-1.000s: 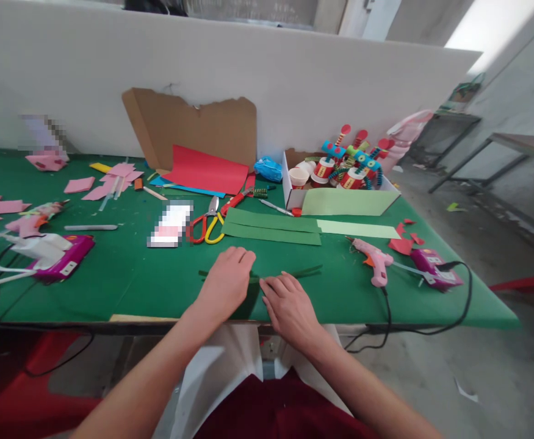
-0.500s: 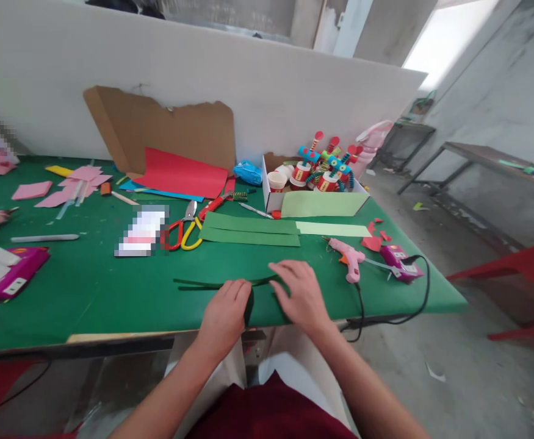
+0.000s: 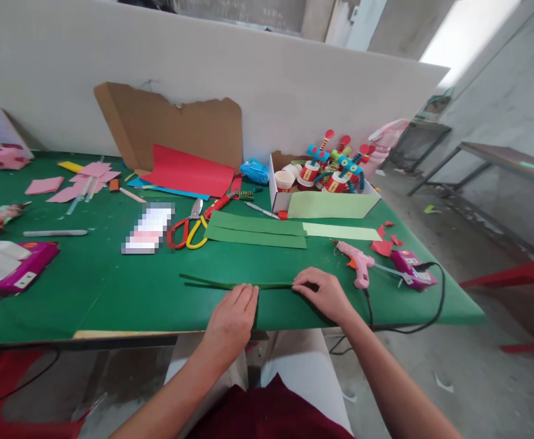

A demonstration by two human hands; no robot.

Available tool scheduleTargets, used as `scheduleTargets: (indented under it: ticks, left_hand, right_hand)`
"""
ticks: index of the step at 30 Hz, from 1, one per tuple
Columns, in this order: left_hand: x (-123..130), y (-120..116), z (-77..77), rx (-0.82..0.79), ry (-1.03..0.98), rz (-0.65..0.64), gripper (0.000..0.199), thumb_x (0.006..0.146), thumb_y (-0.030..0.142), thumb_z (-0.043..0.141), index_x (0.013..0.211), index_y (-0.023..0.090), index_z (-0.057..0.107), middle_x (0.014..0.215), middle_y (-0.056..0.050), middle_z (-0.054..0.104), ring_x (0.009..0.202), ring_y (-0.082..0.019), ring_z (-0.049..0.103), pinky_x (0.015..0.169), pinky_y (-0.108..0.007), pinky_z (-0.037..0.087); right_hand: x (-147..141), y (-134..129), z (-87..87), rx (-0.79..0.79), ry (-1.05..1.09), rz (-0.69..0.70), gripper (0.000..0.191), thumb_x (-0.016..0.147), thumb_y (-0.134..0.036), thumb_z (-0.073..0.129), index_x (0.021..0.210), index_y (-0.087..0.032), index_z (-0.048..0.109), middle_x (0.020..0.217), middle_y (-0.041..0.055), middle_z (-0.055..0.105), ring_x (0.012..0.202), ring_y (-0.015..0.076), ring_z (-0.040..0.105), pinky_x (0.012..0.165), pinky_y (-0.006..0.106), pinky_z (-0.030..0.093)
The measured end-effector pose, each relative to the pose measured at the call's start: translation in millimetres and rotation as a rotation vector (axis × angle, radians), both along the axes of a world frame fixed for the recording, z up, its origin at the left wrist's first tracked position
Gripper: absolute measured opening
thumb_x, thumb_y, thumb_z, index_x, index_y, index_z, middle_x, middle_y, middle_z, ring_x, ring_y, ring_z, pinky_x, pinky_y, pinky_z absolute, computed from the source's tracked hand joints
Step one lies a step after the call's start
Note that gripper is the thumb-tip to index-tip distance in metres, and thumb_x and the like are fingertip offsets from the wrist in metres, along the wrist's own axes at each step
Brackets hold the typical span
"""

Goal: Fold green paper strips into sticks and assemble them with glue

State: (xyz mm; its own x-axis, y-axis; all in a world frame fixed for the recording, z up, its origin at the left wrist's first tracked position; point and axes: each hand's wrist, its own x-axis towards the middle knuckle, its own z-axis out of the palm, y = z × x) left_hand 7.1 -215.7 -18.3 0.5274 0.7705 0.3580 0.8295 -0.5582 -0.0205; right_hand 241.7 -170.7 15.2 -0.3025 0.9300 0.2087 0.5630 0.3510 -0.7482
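Right hand [image 3: 298, 286] pinches end of green paper strip [image 3: 273, 286]; left hand [image 3: 232, 314] covers middle, grip unclear. Uneven pull could kink strip; loose press, skew it.

A green-topped desk [image 3: 133, 311] stands against a tall white partition [image 3: 276, 85]. Beyond it, a dark panel [image 3: 243, 13] bears what may be faint writing, too blurred to read. To the right, a stained grey wall [image 3: 500, 110] rises above a grey floor [image 3: 470, 347], with a metal-legged table [image 3: 500, 158] and red furniture [image 3: 523, 277]. Bright light [image 3: 468, 33] glares at upper right.
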Motion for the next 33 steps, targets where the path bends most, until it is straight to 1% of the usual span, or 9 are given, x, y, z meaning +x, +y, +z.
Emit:
scheduleTargets:
  ticks: [4, 7, 12, 16, 20, 23, 28, 33]
  left_hand:
    - [-0.1, -0.8, 3.0, -0.037, 0.029, -0.002, 0.045, 0.082, 0.001, 0.036, 0.12, 0.008, 0.059, 0.113, -0.016, 0.065, 0.107, -0.024, 0.058, 0.093, -0.039, 0.046]
    - [-0.6, -0.5, 5.7, -0.061, 0.047, -0.01, 0.046, 0.082, 0.001, 0.035, 0.121, 0.008, 0.059, 0.114, -0.016, 0.065, 0.108, -0.024, 0.058, 0.093, -0.039, 0.045]
    - [-1.6, 0.9, 8.5, -0.077, 0.078, -0.021, 0.046, 0.083, 0.001, 0.037, 0.122, 0.01, 0.058, 0.112, -0.014, 0.065, 0.107, -0.023, 0.057, 0.093, -0.037, 0.044]
    - [-0.1, 1.7, 10.5, -0.079, 0.096, -0.023, 0.048, 0.081, 0.0, 0.038, 0.124, 0.009, 0.057, 0.11, -0.013, 0.065, 0.105, -0.023, 0.057, 0.091, -0.036, 0.045]
    - [2.8, 2.0, 14.0, -0.093, 0.112, 0.002, 0.048, 0.081, 0.0, 0.039, 0.125, 0.011, 0.056, 0.106, -0.012, 0.064, 0.099, -0.022, 0.057, 0.086, -0.034, 0.046]
    - [3.9, 2.4, 16.8, -0.098, 0.119, -0.001, 0.047, 0.081, 0.0, 0.039, 0.124, 0.01, 0.056, 0.101, -0.011, 0.063, 0.094, -0.021, 0.056, 0.081, -0.033, 0.047]
    - [4.2, 2.5, 20.1, -0.114, 0.12, -0.005, 0.049, 0.081, 0.0, 0.038, 0.125, 0.01, 0.055, 0.101, -0.011, 0.062, 0.094, -0.021, 0.054, 0.081, -0.034, 0.047]
    - [5.2, 2.7, 23.1, -0.154, 0.12, 0.001, 0.05, 0.081, 0.001, 0.038, 0.128, 0.012, 0.053, 0.097, -0.011, 0.06, 0.09, -0.021, 0.052, 0.079, -0.035, 0.047]
  right_hand:
    - [1.3, -2.0, 1.1, 0.002, -0.031, -0.025, 0.016, 0.084, -0.028, 0.06, 0.075, -0.021, 0.07, 0.079, 0.0037, 0.069, 0.077, 0.0171, 0.064, 0.075, 0.032, 0.052]
    - [3.2, -3.0, -0.4, 0.0, -0.064, -0.009, 0.017, 0.084, -0.03, 0.061, 0.073, -0.023, 0.072, 0.08, 0.004, 0.069, 0.079, 0.0175, 0.064, 0.075, 0.032, 0.052]
    - [4.0, -4.9, -2.2, 0.013, -0.111, -0.055, 0.016, 0.083, -0.03, 0.062, 0.072, -0.023, 0.073, 0.08, 0.0031, 0.068, 0.078, 0.0163, 0.063, 0.074, 0.03, 0.051]
    - [1.4, -6.2, -0.7, 0.017, -0.14, -0.134, 0.019, 0.084, -0.029, 0.062, 0.068, -0.021, 0.069, 0.073, 0.0026, 0.066, 0.074, 0.0165, 0.062, 0.072, 0.03, 0.048]
    - [-1.4, -5.9, -1.7, 0.017, -0.246, -0.202, 0.022, 0.085, -0.03, 0.06, 0.065, -0.019, 0.063, 0.071, 0.0027, 0.064, 0.074, 0.0174, 0.06, 0.071, 0.03, 0.044]
    - [-2.9, -5.3, -3.6, 0.009, -0.324, -0.213, 0.023, 0.086, -0.03, 0.059, 0.065, -0.019, 0.06, 0.072, 0.0027, 0.063, 0.074, 0.0177, 0.058, 0.07, 0.03, 0.041]
    - [-5.5, -6.0, -3.2, -0.005, -0.419, -0.237, 0.021, 0.084, -0.028, 0.06, 0.065, -0.019, 0.057, 0.072, 0.0018, 0.061, 0.073, 0.0176, 0.056, 0.068, 0.03, 0.037]
    - [-7.3, -6.7, -2.1, -0.014, -0.438, -0.25, 0.021, 0.083, -0.027, 0.06, 0.065, -0.02, 0.056, 0.071, 0.0015, 0.059, 0.072, 0.0173, 0.054, 0.066, 0.029, 0.035]
